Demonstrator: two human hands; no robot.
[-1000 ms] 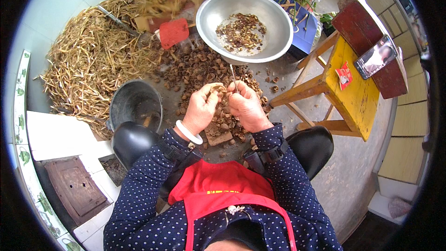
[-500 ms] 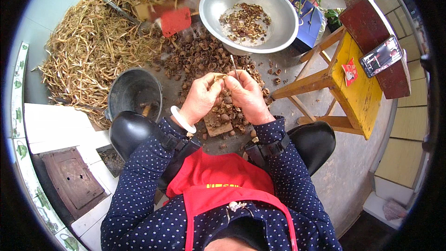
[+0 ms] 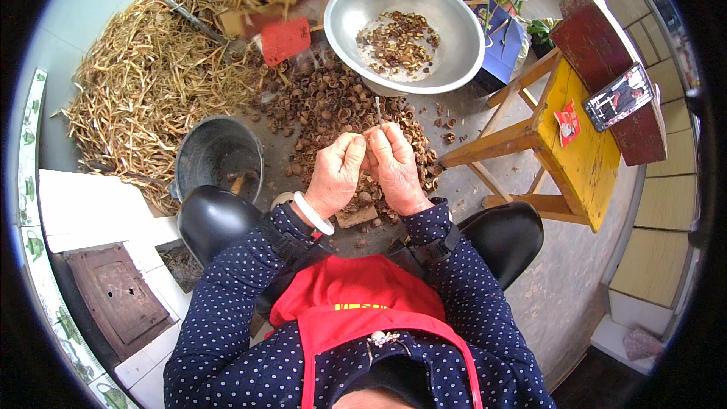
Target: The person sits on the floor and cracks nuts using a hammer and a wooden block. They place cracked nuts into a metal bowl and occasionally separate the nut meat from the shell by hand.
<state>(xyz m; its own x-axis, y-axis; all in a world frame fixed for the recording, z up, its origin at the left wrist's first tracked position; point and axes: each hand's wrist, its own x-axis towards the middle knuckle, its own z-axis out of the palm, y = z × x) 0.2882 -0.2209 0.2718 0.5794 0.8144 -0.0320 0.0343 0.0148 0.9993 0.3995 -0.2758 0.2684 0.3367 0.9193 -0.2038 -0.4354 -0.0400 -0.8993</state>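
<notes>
My two hands meet over a heap of brown walnut shells (image 3: 318, 106) on the floor, fingertips touching. With bent fingers, my left hand (image 3: 333, 173) pinches a piece of walnut, now mostly hidden behind the thumbs. My right hand (image 3: 398, 170) is closed round a thin metal pick (image 3: 378, 107), whose end pokes up past the knuckles. Beyond them, a wide metal basin (image 3: 454, 68) holds loose walnut kernels (image 3: 401, 39). Under my hands, whole nuts and a small wooden block (image 3: 357, 217) lie among the shells.
Left of the heap stands a dark bucket (image 3: 198, 153), backed by a pile of dry straw (image 3: 136, 98). A red plastic piece (image 3: 285, 40) lies near the basin. At right is a yellow wooden stool (image 3: 572, 159) bearing a phone (image 3: 619, 97) and a red packet (image 3: 567, 123).
Both hands have turned and lowered slightly, so the pale nut piece seen between the fingers is now hidden. The pick now points straighter up.
</notes>
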